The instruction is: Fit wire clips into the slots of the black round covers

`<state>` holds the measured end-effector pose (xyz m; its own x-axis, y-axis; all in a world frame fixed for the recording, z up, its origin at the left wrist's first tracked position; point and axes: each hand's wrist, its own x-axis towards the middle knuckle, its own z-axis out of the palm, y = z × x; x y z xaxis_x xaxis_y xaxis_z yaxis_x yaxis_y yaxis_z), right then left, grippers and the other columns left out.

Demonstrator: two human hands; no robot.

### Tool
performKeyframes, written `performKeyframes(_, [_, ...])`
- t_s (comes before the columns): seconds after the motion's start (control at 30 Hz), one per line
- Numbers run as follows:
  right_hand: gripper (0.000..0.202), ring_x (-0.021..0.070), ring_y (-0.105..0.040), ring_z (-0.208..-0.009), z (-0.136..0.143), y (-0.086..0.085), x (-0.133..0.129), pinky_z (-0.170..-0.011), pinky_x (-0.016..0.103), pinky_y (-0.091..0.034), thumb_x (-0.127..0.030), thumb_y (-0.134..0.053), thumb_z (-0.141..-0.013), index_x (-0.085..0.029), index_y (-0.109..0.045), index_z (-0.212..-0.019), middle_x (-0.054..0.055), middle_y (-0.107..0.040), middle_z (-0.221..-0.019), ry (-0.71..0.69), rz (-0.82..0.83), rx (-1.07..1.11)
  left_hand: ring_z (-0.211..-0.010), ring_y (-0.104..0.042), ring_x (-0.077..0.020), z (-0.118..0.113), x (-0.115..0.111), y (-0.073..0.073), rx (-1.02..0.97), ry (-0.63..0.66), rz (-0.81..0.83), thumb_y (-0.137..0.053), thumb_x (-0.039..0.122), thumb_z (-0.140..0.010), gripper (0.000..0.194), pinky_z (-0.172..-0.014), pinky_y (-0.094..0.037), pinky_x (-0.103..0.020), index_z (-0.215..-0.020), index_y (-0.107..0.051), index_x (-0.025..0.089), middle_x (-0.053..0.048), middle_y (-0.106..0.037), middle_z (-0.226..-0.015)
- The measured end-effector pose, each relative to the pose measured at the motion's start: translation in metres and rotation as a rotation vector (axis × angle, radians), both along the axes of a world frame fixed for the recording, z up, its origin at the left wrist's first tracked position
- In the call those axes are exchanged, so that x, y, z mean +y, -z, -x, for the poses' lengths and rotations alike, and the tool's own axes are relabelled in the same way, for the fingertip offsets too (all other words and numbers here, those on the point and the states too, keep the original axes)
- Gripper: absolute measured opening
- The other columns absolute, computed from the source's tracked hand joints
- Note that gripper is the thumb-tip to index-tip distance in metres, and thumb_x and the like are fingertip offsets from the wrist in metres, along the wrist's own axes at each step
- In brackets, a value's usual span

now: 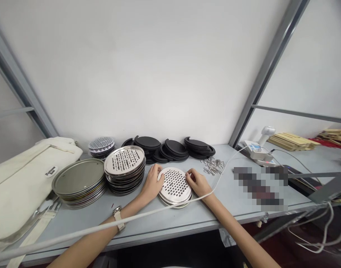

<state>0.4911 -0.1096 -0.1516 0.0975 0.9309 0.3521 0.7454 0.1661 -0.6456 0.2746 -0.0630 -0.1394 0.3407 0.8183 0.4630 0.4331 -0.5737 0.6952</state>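
Between my two hands lies a short stack of round, shiny perforated metal plates [175, 184] with rows of small slots in the top one. My left hand [153, 179] holds the stack's left edge, its thumb over the rim and the other fingers curled behind. On the far right edge, my right hand [197, 181] has its thumb and bent fingers closed at the rim. To the left stands a taller stack of slotted metal plates [125, 160]. Several black round pieces with raised rims [174, 147] are piled behind my hands.
A stack of round olive-topped plates [79, 177] and a cream bag [22, 182] are at left. Small metal hooks [213, 165] lie right of my hands. A white cable [142, 213] crosses in front. A handheld scanner [267, 134] and wooden pieces [292, 141] are farther right.
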Motion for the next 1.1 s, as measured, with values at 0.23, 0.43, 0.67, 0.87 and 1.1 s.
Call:
performKeyframes(0.23, [0.034, 0.0137, -0.047, -0.050, -0.004, 0.004, 0.003, -0.053, 0.025, -0.032, -0.046, -0.040, -0.086, -0.019, -0.055, -0.070, -0.001, -0.053, -0.052, 0.029, 0.032, 0.013, -0.086, -0.055, -0.0170, 0.002, -0.004, -0.007, 0.077, -0.028, -0.008, -0.044, 0.016, -0.083, 0.008, -0.077, -0.044, -0.031, -0.089, -0.047, 0.021, -0.003, -0.054, -0.092])
performKeyframes(0.43, [0.042, 0.0130, -0.047, -0.050, -0.005, 0.002, 0.004, -0.052, 0.024, -0.034, -0.050, -0.042, -0.086, -0.018, -0.056, -0.065, 0.000, -0.054, -0.052, 0.026, 0.016, 0.109, -0.074, -0.057, -0.0139, 0.001, 0.003, -0.004, 0.017, -0.021, 0.007, -0.046, 0.017, -0.084, 0.005, -0.069, -0.045, -0.026, -0.082, -0.050, 0.019, -0.001, -0.057, -0.084])
performKeyframes(0.67, [0.039, 0.0122, -0.047, -0.048, -0.004, -0.002, 0.002, -0.049, 0.023, -0.035, -0.051, -0.044, -0.085, -0.018, -0.053, -0.066, 0.000, -0.054, -0.051, 0.010, -0.028, 0.206, -0.060, -0.058, -0.0111, 0.001, 0.007, -0.007, -0.002, -0.048, 0.145, -0.053, 0.023, -0.081, 0.008, -0.061, -0.044, -0.023, -0.076, -0.055, 0.018, 0.000, -0.063, -0.076])
performKeyframes(0.87, [0.030, 0.0130, -0.048, -0.046, -0.003, -0.003, 0.000, -0.051, 0.024, -0.036, -0.041, -0.042, -0.084, -0.020, -0.050, -0.064, -0.001, -0.052, -0.047, 0.023, -0.008, 0.129, -0.059, -0.055, -0.0108, 0.001, 0.002, -0.012, 0.023, -0.045, 0.090, -0.053, 0.021, -0.080, 0.007, -0.061, -0.044, -0.023, -0.074, -0.056, 0.018, 0.000, -0.063, -0.074])
performKeyframes(1.1, [0.032, 0.0133, -0.050, -0.048, -0.002, -0.004, 0.001, -0.052, 0.024, -0.035, -0.037, -0.037, -0.084, -0.020, -0.048, -0.060, 0.001, -0.055, -0.049, 0.039, 0.023, 0.035, -0.060, -0.054, -0.0111, 0.002, 0.004, -0.008, 0.079, -0.033, 0.031, -0.051, 0.021, -0.081, 0.008, -0.063, -0.044, -0.024, -0.074, -0.054, 0.018, 0.000, -0.061, -0.075])
